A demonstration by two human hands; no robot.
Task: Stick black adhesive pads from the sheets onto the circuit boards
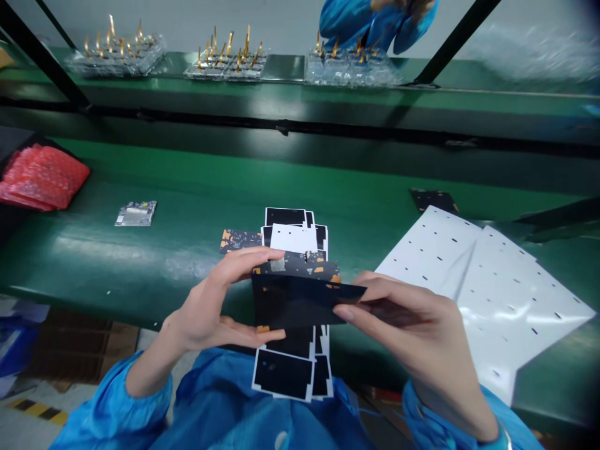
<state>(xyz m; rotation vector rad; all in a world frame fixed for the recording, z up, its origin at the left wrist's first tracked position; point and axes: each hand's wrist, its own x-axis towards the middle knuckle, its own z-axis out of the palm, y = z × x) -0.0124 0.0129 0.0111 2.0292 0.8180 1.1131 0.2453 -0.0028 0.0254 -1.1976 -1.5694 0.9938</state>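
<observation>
Your left hand (206,306) curls around the glossy black film sheet (295,303), fingers (248,259) spread above, thumb (265,335) beneath; your right hand (403,331) pinches its other end over the green counter (140,262).

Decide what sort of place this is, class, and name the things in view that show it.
Probably an electronics assembly line in a factory: a long green workbench, clear trays of small boards with gold ribbon connectors, and blue smock sleeves.
</observation>
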